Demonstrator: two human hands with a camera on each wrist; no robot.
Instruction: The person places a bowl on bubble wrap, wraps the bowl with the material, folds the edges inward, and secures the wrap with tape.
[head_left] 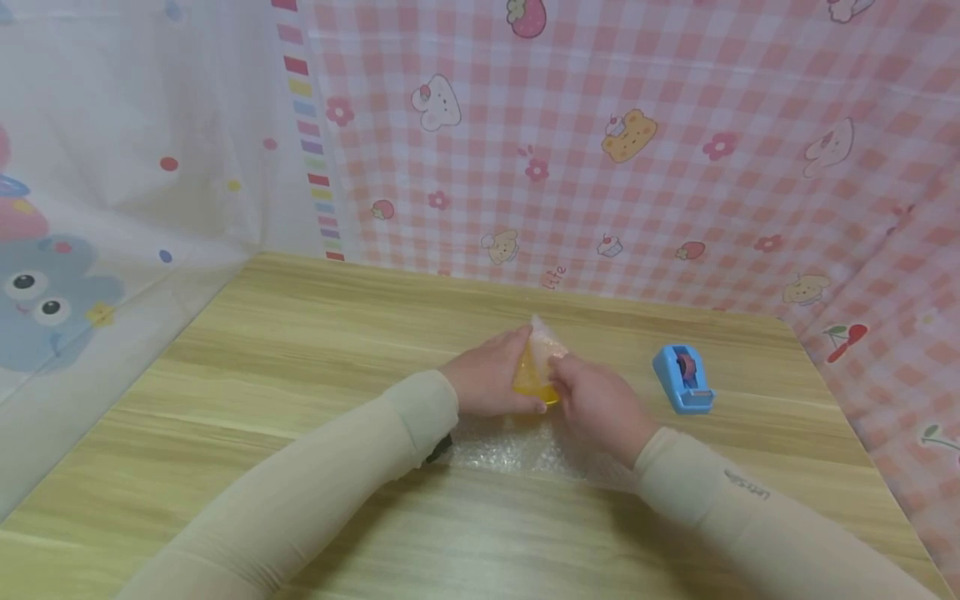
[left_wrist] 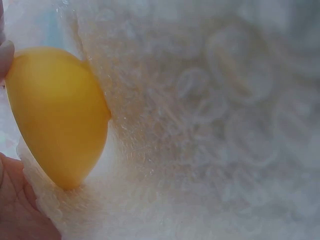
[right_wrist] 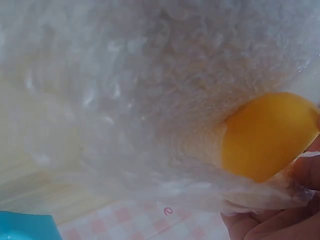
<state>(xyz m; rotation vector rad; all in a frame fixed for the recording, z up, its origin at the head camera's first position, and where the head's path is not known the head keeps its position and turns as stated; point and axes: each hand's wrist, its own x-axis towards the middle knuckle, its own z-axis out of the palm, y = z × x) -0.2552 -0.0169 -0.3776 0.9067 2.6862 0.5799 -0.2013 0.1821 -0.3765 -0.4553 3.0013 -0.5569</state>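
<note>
Bubble wrap [head_left: 495, 448] lies on the counter [head_left: 300, 333] and around an item [right_wrist: 270, 137] between the left hand [head_left: 491, 375] and right hand [head_left: 600, 408]; a tape dispenser [head_left: 696, 402] stands right, a curtain [head_left: 570, 108] behind.

Yellow-orange on rounded object [left_wrist: 57, 115] — cloudy clear on bubble wrap [head_left: 491, 446]. Blue on tape dispenser [head_left: 678, 395], reddish on tape roll [head_left: 686, 367]. Pale wood grain on tabletop [head_left: 315, 333]. Cream on sleeves [head_left: 345, 458], dark lettering on right one. Pink-white checks, strawberries, flowers on back curtain [head_left: 555, 133] — coloured dots on white side curtain [head_left: 105, 108].
</note>
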